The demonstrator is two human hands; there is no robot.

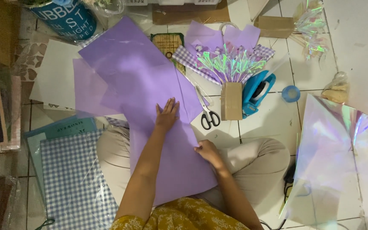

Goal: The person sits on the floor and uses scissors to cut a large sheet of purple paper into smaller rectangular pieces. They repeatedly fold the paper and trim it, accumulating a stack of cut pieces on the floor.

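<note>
A large purple paper sheet (145, 81) lies across my lap and the tiled floor. My left hand (167, 114) rests flat on the middle of it, fingers spread. My right hand (207, 152) presses the sheet's right edge near my knee, fingers curled on the paper. More purple sheets (91, 91) lie under it to the left. Black-handled scissors (208, 114) lie just right of the sheet.
A bouquet of iridescent pieces in purple gingham wrap (231, 61) stands behind a cardboard block (231, 101). A blue tape dispenser (256, 91) and tape roll (291, 93) sit right. Iridescent film (329, 157) lies right; blue gingham paper (75, 179) left; a blue bucket (67, 19) far left.
</note>
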